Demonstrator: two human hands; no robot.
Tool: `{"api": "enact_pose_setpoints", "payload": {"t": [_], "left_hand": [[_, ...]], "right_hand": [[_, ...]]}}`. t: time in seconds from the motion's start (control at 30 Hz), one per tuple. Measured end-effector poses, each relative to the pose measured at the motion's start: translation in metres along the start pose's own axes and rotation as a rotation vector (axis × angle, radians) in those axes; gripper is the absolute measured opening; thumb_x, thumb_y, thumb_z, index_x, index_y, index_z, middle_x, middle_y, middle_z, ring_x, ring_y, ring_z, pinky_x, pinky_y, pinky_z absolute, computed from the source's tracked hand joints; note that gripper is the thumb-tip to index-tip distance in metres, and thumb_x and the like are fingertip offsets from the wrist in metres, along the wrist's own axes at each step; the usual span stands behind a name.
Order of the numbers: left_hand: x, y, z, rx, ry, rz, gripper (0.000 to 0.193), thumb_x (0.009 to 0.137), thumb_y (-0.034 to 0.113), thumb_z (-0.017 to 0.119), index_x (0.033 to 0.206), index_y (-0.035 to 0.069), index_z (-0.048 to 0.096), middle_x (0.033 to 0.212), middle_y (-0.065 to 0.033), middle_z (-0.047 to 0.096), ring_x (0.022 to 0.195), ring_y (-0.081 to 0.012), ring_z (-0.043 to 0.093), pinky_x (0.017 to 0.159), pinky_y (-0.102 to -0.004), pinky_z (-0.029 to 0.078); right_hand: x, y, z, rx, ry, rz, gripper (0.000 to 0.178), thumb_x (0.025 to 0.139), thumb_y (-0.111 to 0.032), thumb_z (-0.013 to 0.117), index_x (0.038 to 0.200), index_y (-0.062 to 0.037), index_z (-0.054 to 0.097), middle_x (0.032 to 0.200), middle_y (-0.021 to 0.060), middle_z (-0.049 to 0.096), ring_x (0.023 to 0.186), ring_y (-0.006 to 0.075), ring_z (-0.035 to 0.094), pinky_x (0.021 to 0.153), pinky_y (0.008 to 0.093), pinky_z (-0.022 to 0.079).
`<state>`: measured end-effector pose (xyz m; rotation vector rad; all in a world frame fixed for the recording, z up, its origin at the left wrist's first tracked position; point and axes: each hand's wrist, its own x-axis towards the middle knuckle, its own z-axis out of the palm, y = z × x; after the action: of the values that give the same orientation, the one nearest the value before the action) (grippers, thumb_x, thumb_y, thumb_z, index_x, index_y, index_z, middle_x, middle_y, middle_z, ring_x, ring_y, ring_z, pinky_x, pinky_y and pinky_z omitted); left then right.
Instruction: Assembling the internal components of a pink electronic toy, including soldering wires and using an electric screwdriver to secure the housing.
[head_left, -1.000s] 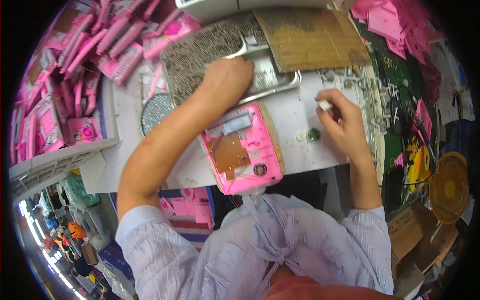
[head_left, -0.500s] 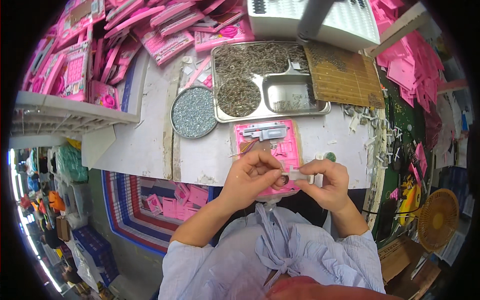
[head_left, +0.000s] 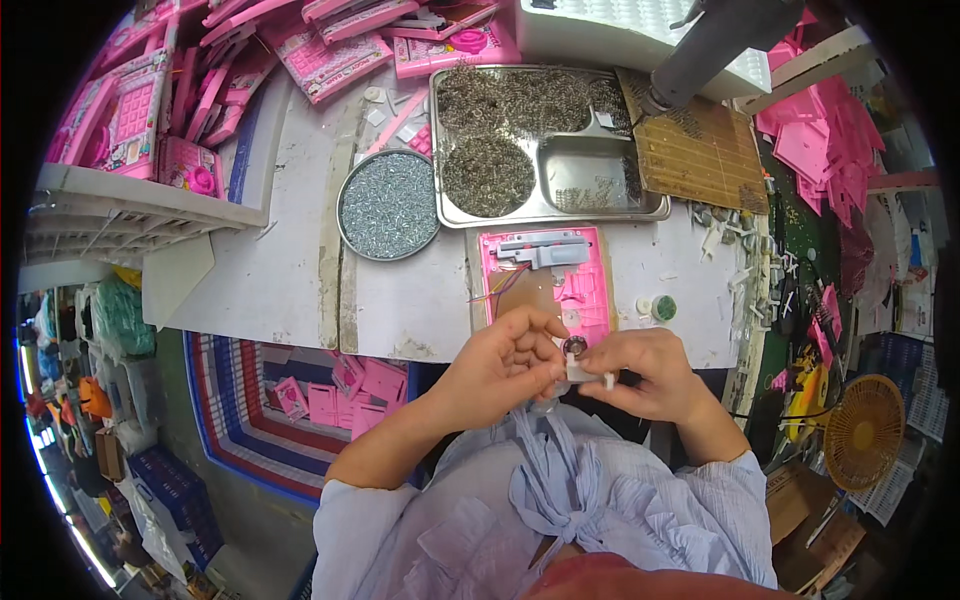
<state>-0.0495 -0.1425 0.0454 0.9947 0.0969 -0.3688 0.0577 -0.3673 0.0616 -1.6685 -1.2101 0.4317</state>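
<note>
My left hand (head_left: 505, 360) and my right hand (head_left: 645, 372) meet at the near table edge, close to my chest. Between their fingertips sits a small white plastic part (head_left: 580, 368) with a dark round piece (head_left: 575, 346) on top; both hands pinch it. Just beyond the hands lies an opened pink toy casing (head_left: 545, 282), back side up, with a grey mechanism, thin wires and a brown inner board showing.
A steel compartment tray (head_left: 655, 205) holds heaps of small metal springs. A round dish of tiny screws (head_left: 388, 204) stands left of it. Pink toy casings (head_left: 330, 55) pile up at the back and left. A brown mat (head_left: 700, 150), a small green cap (head_left: 665, 307) and a fan (head_left: 860, 430) are at right.
A second ago my left hand reached into the steel tray; it has come back to the table edge and joined my right hand on the small white part.
</note>
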Motion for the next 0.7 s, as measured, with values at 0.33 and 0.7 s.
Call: {"api": "enact_pose_setpoints", "payload": {"t": [0.33, 0.7], "left_hand": [[0.02, 0.022, 0.048, 0.121, -0.19, -0.206, 0.046, 0.1, 0.004, 0.06, 0.141, 0.003, 0.04, 0.089, -0.0037, 0.064, 0.075, -0.0089, 0.06, 0.068, -0.026, 0.051], [0.08, 0.016, 0.014, 1.494, 0.162, 0.436, 0.008, 0.087, 0.006, 0.074, 0.093, 0.001, 0.072, 0.085, -0.0102, 0.07, 0.071, -0.0227, 0.068, 0.066, -0.0309, 0.053]], "right_hand": [[-0.053, -0.006, -0.032, 0.046, -0.051, 0.179, 0.036, 0.082, -0.015, 0.084, 0.113, -0.0028, 0.069, 0.102, 0.0152, 0.076, 0.088, 0.0312, 0.075, 0.078, 0.0368, 0.059], [-0.1, 0.049, -0.001, 1.308, 0.531, 0.246, 0.043, 0.086, -0.016, 0.082, 0.12, 0.0031, 0.063, 0.099, 0.0152, 0.07, 0.084, 0.0201, 0.069, 0.071, 0.0297, 0.055]]}}
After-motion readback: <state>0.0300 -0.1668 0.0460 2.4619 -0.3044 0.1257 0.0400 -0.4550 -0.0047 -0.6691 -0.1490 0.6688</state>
